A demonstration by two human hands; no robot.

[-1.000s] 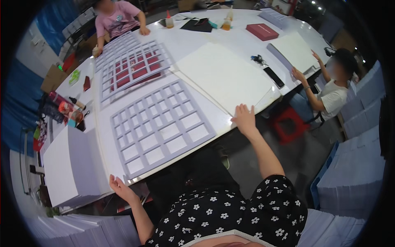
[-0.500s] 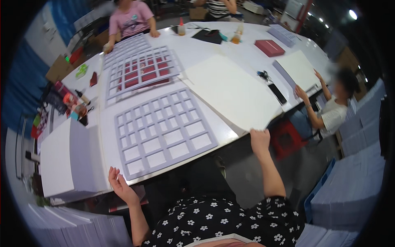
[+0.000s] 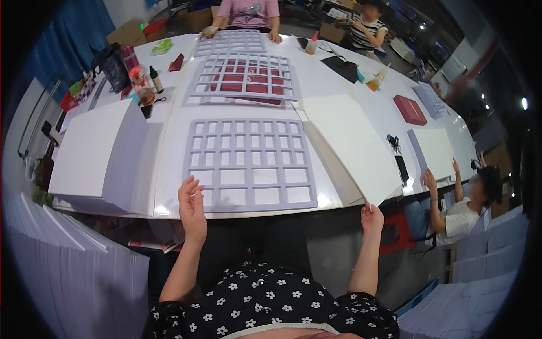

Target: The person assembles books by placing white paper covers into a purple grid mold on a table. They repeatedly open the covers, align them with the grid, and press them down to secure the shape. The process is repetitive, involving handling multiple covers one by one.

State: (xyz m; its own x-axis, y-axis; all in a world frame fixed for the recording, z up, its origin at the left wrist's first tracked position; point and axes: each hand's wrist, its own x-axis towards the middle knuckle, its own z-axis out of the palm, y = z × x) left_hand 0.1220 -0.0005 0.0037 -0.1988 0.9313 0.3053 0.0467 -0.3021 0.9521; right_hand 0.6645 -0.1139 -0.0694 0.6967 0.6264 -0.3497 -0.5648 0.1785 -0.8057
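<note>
Left grip [image 3: 193, 210] loose and open, fingers spread, resting at the near edge of the grey lattice sheet [image 3: 250, 164] on the counter [image 3: 361, 90], holding nothing. Right grip [image 3: 372, 217] pinched shut on the near corner of the plain white board [image 3: 353, 144], which lies just right of the lattice and overhangs the counter edge. Change since a second ago: right hand was flat on the counter edge near the lattice, now it sits further right and lower, at the board's corner; left hand has come up from below the counter to the lattice edge. Reads as the board being taken up while the lattice is steadied. Stack of white sheets [image 3: 96, 152] at left, untouched. Other people's hands work further along the counter.
</note>
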